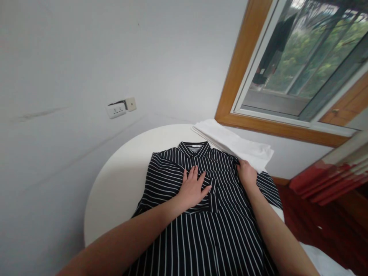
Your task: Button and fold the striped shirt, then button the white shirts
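A black shirt with thin white stripes (184,237) lies spread face up on a round white table (120,180), its collar pointing toward the wall. My left hand (193,189) rests flat on the chest of the shirt with fingers spread. My right hand (246,173) sits at the shirt's right shoulder seam, fingers curled down onto the fabric near the sleeve; whether it pinches the cloth is hidden.
A folded white cloth (232,143) lies at the table's far edge beside the shirt. A wall socket (116,110) is on the grey wall. A wooden-framed window (287,69) is at right, with red fabric (324,184) below it.
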The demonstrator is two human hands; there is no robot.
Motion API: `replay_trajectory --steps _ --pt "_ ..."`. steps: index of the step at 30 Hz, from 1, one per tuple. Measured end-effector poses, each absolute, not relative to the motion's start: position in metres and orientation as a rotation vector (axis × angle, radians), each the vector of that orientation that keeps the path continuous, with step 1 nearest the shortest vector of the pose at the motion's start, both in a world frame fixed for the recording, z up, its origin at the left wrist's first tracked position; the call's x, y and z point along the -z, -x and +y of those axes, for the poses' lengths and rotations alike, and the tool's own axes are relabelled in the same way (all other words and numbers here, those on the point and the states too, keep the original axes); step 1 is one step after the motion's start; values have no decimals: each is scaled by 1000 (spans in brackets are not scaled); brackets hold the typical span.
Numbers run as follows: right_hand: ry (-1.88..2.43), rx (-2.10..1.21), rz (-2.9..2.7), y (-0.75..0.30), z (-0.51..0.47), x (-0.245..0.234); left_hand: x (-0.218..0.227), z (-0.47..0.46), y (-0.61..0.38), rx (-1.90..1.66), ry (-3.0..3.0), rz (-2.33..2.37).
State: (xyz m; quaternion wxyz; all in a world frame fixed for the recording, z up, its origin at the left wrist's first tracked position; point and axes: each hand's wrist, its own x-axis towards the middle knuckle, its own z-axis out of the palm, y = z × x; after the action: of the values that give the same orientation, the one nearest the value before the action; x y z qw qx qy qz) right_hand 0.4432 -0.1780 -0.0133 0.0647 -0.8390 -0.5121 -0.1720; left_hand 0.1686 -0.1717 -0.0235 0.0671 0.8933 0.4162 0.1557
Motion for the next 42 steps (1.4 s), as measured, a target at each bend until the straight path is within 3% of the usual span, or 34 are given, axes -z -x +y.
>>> replay_trajectory --steps 4,11,19,33,42 --pt "2504 635 -1531 -440 -178 14 25 -171 -167 -431 -2696 1236" --pt "2082 861 -1648 -437 -175 5 28 -173 -167 -445 -2728 1261" --pt "1795 713 -1860 -441 -165 13 25 -174 -169 -431 -2722 1284" --pt "2482 437 -1762 -443 -200 -23 19 -176 -169 -508 -2698 1250" --pt "2389 367 -2176 -456 -189 -56 20 -179 -171 -518 -2741 1240"
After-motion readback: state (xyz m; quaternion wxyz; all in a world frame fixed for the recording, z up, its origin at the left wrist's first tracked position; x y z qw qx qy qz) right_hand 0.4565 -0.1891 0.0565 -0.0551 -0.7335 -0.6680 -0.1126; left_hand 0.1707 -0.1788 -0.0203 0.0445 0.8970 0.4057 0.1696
